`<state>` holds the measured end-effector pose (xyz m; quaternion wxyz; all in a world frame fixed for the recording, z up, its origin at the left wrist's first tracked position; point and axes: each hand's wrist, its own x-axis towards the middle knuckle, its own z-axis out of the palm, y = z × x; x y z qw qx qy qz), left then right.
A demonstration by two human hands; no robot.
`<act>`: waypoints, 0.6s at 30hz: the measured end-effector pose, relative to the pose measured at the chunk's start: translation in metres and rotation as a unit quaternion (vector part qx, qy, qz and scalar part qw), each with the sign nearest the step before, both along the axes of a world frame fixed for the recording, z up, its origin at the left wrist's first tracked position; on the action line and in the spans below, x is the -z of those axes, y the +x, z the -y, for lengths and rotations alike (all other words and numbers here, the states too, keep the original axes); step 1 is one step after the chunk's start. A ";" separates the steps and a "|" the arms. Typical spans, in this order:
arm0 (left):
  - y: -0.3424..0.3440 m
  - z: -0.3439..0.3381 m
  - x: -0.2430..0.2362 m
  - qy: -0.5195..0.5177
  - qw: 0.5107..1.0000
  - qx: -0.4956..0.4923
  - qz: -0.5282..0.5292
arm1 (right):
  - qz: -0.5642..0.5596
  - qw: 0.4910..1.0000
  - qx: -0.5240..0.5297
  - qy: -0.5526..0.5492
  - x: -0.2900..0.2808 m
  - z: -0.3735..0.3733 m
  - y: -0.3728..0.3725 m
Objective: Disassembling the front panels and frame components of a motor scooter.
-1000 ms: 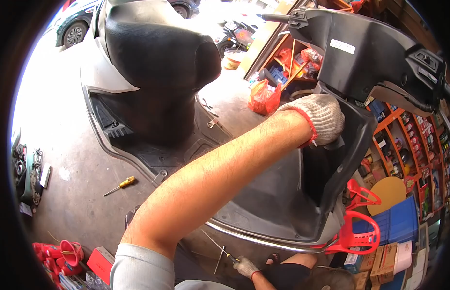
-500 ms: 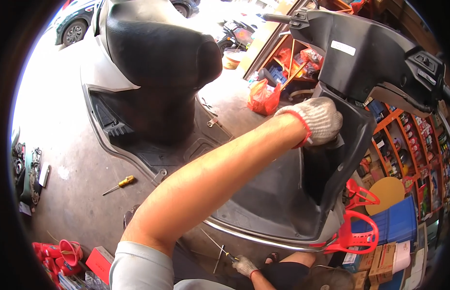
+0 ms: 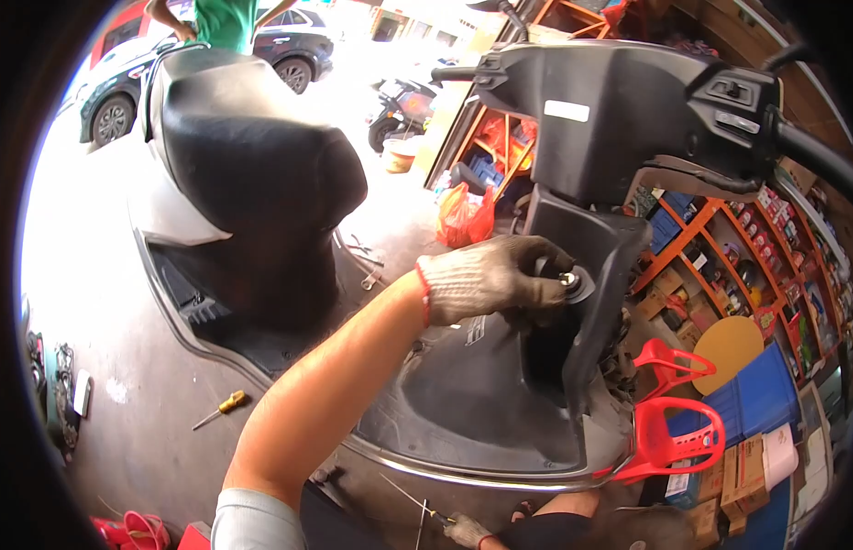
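My left hand (image 3: 495, 277), in a whitish knit glove with a red cuff, reaches across from the lower left. Its thumb and fingers are curled together at a small round dark piece with a shiny metal centre (image 3: 576, 283). That piece lies against the black inner leg shield (image 3: 602, 302) of a scooter; whether it is fixed there I cannot tell. Below the hand is the black footboard (image 3: 472, 394), and the black seat (image 3: 252, 137) stands to the left. The handlebar cover (image 3: 619, 119) rises above. My right hand is out of view.
At the lower edge a co-worker's gloved hand (image 3: 465, 530) holds a screwdriver (image 3: 408, 495). A yellow-handled screwdriver (image 3: 230, 402) lies on the floor. Red plastic chairs (image 3: 674, 431) stand beside the scooter, with orange shelves (image 3: 697, 243) behind. A person in green (image 3: 226, 23) stands beyond the seat.
My left hand has drawn back left from the leg shield and turned, so the small round piece now shows at its fingertips. The view has shifted right, and a person in green now appears.
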<state>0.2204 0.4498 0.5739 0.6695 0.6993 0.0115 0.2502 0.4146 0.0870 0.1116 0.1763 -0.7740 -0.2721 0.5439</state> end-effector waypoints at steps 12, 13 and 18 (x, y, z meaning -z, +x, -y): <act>-0.001 0.017 0.015 -0.031 0.998 -0.035 0.035 | -0.845 0.261 0.312 -0.347 0.083 0.007 0.042; 0.005 0.020 0.021 -0.036 0.993 -0.095 0.055 | -0.838 0.249 0.306 -0.378 0.085 0.005 0.042; 0.012 0.027 0.021 0.149 0.917 -0.370 0.024 | -0.823 0.275 0.305 -0.391 0.078 0.007 0.046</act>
